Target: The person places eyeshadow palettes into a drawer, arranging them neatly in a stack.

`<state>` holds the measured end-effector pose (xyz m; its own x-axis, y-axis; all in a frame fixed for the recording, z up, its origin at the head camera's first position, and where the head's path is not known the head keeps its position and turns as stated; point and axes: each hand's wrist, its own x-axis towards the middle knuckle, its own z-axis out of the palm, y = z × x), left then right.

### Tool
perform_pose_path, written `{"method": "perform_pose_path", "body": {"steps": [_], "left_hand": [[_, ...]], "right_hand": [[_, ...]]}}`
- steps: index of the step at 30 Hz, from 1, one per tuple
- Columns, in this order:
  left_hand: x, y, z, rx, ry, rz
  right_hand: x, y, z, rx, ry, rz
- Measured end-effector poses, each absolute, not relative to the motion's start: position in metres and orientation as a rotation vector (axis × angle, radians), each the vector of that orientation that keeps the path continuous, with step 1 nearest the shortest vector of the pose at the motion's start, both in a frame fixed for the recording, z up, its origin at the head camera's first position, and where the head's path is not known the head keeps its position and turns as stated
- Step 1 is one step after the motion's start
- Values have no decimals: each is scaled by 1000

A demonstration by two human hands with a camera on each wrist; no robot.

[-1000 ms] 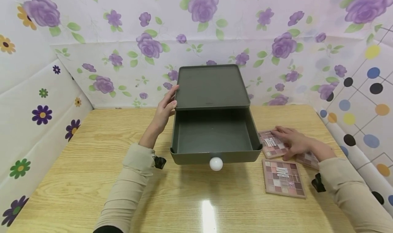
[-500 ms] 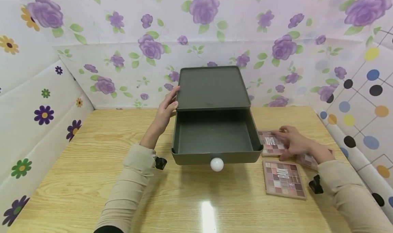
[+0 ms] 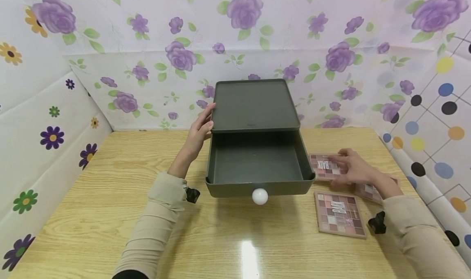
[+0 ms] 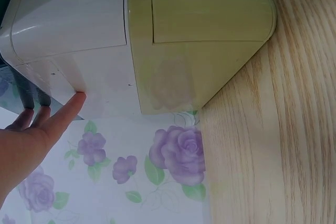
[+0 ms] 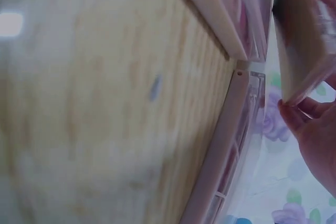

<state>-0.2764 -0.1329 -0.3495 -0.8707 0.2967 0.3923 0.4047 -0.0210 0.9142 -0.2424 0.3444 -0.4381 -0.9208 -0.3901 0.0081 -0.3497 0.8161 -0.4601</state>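
My left hand [image 3: 194,142] lies against the left side of a small drawer cabinet [image 3: 255,105] with a dark grey-green top. In the left wrist view the fingers of this hand [image 4: 37,137] are extended and touch the cabinet's white side [image 4: 100,77]. The cabinet's top drawer [image 3: 257,160] is pulled out, bare inside, with a white round knob [image 3: 260,196]. To its right, my right hand [image 3: 355,168] pinches an eyeshadow palette [image 3: 324,166] between thumb and fingers. The right wrist view shows this palette [image 5: 299,45] raised off the tabletop.
Two more eyeshadow palettes lie on the wooden table [image 3: 110,213]: one palette [image 3: 340,213] in front and another palette [image 3: 369,191] partly under my right forearm. Flower-printed sheeting [image 3: 147,66] stands behind the table, with more sheeting at both sides.
The right hand has lifted the far palette, which tilts and rises slightly. The left hand stays on the cabinet, and the drawer has not moved.
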Motion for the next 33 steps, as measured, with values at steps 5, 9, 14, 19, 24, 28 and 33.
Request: {"method": "perform_pose_path", "body": {"steps": [5, 9, 14, 19, 24, 28, 33], "left_hand": [[-277, -132, -349, -761, -2141, -2048], [-277, -132, -349, -748, -2143, -2045], [-277, -132, -348, -746, -2151, -2037], [-277, -132, -349, -727, -2160, -2035], [-277, -132, -349, -728, -2160, -2040], [-277, -131, -349, -729, -2157, -2046], [-277, -132, -349, -720, -2167, -2041]], "right_hand": [[-239, 347, -434, -526, 2931, -812], [-236, 349, -430, -494, 2941, -830], [-233, 349, -424, -502, 2947, -840], [-228, 348, -418, -546, 2980, -847], [-223, 345, -406, -620, 3019, -860], [-219, 342, -396, -690, 3041, -864], [-215, 337, -388, -781, 3074, -831]]}}
